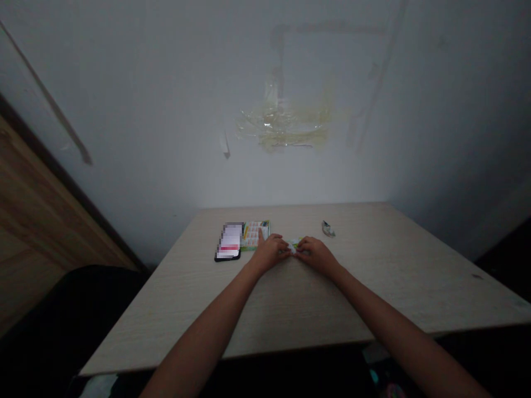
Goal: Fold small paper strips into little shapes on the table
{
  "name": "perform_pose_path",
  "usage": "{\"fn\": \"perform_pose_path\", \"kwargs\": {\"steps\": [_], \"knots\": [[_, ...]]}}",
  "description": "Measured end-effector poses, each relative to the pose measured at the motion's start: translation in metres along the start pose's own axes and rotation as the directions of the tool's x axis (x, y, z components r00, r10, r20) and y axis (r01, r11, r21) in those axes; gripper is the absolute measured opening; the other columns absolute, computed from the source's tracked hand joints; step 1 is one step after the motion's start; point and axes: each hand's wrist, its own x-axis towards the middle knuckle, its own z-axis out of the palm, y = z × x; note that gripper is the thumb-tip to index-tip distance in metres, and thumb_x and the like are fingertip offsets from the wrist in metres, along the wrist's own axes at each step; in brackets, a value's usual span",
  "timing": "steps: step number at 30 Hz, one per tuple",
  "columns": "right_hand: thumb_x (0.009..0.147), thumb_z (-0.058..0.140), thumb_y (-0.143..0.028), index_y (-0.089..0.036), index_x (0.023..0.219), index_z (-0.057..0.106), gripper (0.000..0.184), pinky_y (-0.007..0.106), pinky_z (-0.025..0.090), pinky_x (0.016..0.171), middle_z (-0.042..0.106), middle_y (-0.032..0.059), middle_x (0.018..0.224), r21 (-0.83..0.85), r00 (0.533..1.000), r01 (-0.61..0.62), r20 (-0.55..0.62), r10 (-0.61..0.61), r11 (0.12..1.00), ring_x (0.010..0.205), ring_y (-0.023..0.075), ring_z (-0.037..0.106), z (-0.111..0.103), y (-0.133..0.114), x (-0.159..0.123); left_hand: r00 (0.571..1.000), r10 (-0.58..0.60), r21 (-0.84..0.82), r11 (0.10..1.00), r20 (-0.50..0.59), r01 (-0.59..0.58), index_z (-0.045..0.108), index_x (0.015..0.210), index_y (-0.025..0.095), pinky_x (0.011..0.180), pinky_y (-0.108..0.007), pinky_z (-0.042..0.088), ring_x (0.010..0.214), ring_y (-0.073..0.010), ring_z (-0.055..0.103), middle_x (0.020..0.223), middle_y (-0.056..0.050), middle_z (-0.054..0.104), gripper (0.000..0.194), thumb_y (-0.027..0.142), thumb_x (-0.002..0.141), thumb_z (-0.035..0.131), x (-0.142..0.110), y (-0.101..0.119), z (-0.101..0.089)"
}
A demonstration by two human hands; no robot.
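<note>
Between my two hands is a small white and green piece of paper or wrapper (292, 246), low over the middle of the table. My left hand (270, 250) pinches its left end, with the thumb and fingertips together. From the other side, my right hand (318, 255) is closed on the right end. The fingers cover much of the piece, so its full shape is hidden. Just left of my left hand lies a flat printed sheet or booklet (251, 234) with rows of small pictures, partly behind that hand. A phone (229, 243) with a lit, blurred screen lies at its left edge.
A small crumpled scrap (327, 228) lies behind my right hand. The pale wooden table (394, 265) meets a wall (174, 110) with peeling clear tape (290, 127). A small dark mark (477, 276) shows near the table's right edge. Wooden panelling (33, 210) stands at left.
</note>
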Motion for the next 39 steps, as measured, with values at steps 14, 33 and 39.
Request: {"fn": "perform_pose_path", "kwargs": {"steps": [14, 33, 39], "knots": [[0.086, 0.068, -0.024, -0.021, 0.081, 0.076, 0.011, 0.031, 0.049, 0.084, 0.070, 0.0060, 0.091, 0.013, 1.000, -0.004, 0.006, 0.004, 1.000, 0.088, 0.0182, 0.064, -0.002, -0.001, 0.000, 1.000, 0.014, -0.044, 0.999, 0.008, -0.013, 0.075, 0.099, 0.033, 0.116, -0.064, -0.008, 0.128, -0.0246, 0.053, 0.113, 0.000, 0.075, 0.017, 0.040, 0.091, 0.061, -0.001, -0.013, 0.000], [0.087, 0.065, -0.022, -0.019, 0.081, 0.069, 0.008, 0.032, 0.047, 0.085, 0.065, 0.0052, 0.093, 0.054, 1.000, -0.030, 0.005, 0.030, 0.998, 0.091, 0.0183, 0.061, 0.002, 0.003, 0.001, 0.978, -0.152, -0.072, 0.987, -0.143, 0.142, 0.072, 0.099, 0.029, 0.113, -0.070, -0.003, 0.125, -0.0281, 0.053, 0.119, -0.004, 0.070, 0.017, 0.039, 0.089, 0.062, 0.006, 0.005, 0.012], [0.086, 0.065, -0.021, -0.019, 0.080, 0.066, 0.006, 0.031, 0.045, 0.086, 0.063, 0.0048, 0.093, 0.067, 0.998, -0.066, 0.004, 0.066, 0.996, 0.091, 0.0182, 0.059, 0.003, 0.004, 0.002, 0.967, -0.130, -0.061, 0.991, -0.218, 0.120, 0.066, 0.109, 0.030, 0.115, -0.067, -0.003, 0.123, -0.0253, 0.052, 0.119, -0.004, 0.068, 0.021, 0.040, 0.091, 0.059, 0.004, 0.012, 0.008]]}}
